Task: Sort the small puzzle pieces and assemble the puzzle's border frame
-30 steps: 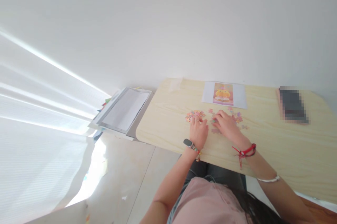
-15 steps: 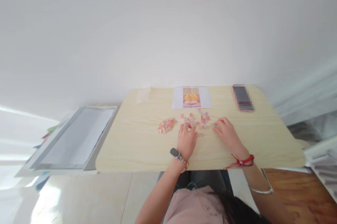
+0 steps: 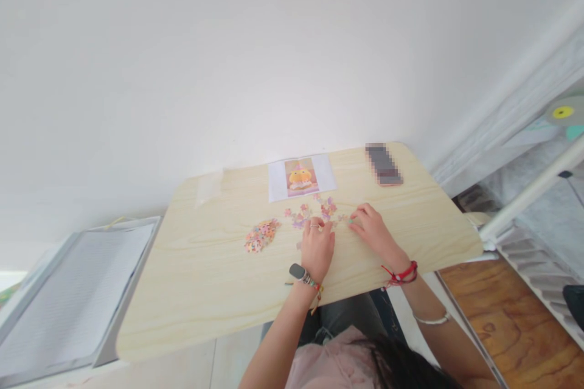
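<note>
Both hands, left hand (image 3: 316, 247) and right hand (image 3: 371, 231), are resting fingers-together on loose puzzle pieces (image 3: 314, 213); a piece pile (image 3: 261, 235) is lying left, bare table (image 3: 219, 279) nearer.

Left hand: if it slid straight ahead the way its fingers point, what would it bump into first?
Probably the loose puzzle pieces just past the left hand fingertips; beyond them lies the picture sheet. Whether the fingers already touch a piece is too small to tell.
</note>
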Demonstrator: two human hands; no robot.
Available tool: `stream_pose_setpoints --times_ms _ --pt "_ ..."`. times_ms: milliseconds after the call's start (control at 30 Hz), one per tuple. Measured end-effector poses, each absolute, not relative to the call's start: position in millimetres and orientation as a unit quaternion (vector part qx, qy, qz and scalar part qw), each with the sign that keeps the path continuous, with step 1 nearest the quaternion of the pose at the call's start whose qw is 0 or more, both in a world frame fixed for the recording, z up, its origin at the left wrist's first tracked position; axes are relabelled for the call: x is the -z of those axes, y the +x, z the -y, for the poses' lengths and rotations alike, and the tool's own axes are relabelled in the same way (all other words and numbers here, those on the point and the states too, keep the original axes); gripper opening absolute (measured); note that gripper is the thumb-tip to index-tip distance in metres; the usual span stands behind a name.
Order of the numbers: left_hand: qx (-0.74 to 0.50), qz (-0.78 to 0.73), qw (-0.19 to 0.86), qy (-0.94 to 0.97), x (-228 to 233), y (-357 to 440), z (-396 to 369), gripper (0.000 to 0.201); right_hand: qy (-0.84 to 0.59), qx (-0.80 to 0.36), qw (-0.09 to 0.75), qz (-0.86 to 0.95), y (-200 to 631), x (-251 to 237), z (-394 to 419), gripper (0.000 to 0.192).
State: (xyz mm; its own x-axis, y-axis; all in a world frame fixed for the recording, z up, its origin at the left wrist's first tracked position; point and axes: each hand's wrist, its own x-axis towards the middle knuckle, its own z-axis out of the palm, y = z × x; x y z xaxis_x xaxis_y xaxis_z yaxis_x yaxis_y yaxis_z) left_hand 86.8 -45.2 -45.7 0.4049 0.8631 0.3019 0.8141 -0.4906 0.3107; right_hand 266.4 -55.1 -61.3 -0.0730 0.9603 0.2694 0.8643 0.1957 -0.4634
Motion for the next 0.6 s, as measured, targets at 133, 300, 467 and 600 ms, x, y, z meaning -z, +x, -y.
stream_pose_setpoints --times_ms 133,300,467,600 --pt "-0.213 -0.505 0.068 0.834 43 84 46 0.019 -0.618 -0.084 0.260 0.737 265 61 53 0.009" --pt "-0.221 -0.515 0.069 0.825 40 72 47 0.027 -0.595 -0.084 0.262 0.755 252 58 45 0.010" --pt "-0.213 -0.564 0.072 0.795 39 54 51 0.026 -0.549 -0.099 0.270 0.785 228 53 33 0.011" --pt "-0.212 -0.596 0.065 0.772 40 41 57 0.021 -0.518 -0.107 0.259 0.808 212 53 27 0.012"
